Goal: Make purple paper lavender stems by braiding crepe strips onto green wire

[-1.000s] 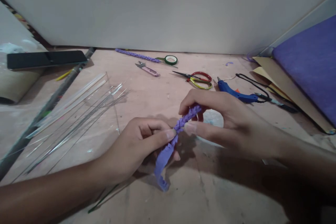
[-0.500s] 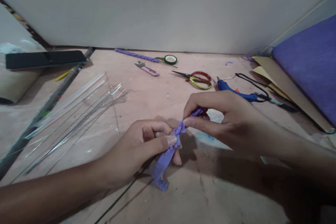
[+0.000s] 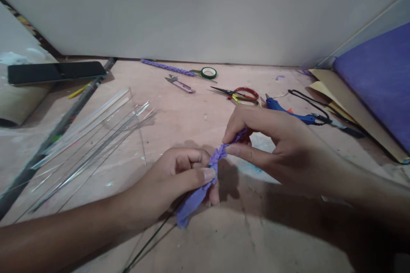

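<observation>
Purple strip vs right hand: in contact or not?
Touching. The head view shows it: the right hand pinches the purple strip between thumb and forefinger, with no gap visible.

1. Dim, greyish light covers the wall [image 3: 205,13] and table [image 3: 179,123].
2. A broad shadow [image 3: 301,209] lies below the right hand [image 3: 282,140], darkest toward the lower right; light perhaps comes from above.
3. Wires [image 3: 70,175] glint at left.
4. The purple strip [image 3: 194,201] shows slightly soft detail; outer areas look stretched.
</observation>
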`<state>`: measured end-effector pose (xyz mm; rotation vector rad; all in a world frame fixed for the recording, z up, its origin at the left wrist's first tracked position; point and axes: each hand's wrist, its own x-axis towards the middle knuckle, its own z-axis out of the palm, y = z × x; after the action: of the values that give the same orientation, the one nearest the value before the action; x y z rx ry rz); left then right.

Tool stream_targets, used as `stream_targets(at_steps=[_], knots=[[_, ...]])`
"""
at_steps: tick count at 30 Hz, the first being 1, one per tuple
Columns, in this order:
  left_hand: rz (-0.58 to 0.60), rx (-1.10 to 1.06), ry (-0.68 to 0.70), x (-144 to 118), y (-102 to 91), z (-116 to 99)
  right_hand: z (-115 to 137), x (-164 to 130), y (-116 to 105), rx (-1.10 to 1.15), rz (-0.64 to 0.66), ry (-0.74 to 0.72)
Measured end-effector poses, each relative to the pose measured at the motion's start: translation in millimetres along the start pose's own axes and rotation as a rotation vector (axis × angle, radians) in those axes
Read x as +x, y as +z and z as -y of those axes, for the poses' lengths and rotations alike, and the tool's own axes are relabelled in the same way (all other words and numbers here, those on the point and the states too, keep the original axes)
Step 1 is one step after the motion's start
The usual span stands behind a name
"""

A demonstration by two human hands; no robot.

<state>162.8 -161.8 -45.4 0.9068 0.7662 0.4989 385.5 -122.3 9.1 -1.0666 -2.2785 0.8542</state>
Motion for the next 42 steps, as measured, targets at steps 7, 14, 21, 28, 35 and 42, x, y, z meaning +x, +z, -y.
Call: stream_targets(at_steps=[7, 14, 21, 28, 35, 42], knots=[[0.003, 0.014, 0.054, 2.9, -0.8, -2.9, -7.3, -10.5, -4.0, 0.005, -0.044, -0.012], [-0.033, -0.003, 0.097, 2.1, 1.1, -4.7, -14.2, -17.2, -5.2, 0.02, -0.046, -0.059], [-0.074, 0.061, 0.091, 2.7, 4.5, -4.7, -16.0, -16.1, -9.7, 0.014, -0.01, -0.131], [-0.096, 0.197, 0.178, 3.4, 4.2, -5.5, -7.3, -14.8, -12.1, 0.077, 0.054, 0.041], [-0.075, 0.18, 0.127, 2.0, 4.2, -1.6, -6.0, -12.0, -8.2, -0.007, 0.04, 0.119], [0.008, 0.016, 0.057, 0.7, 3.1, 2.2, -5.4, -16.1, -11.6, -0.009, 0.001, 0.02]])
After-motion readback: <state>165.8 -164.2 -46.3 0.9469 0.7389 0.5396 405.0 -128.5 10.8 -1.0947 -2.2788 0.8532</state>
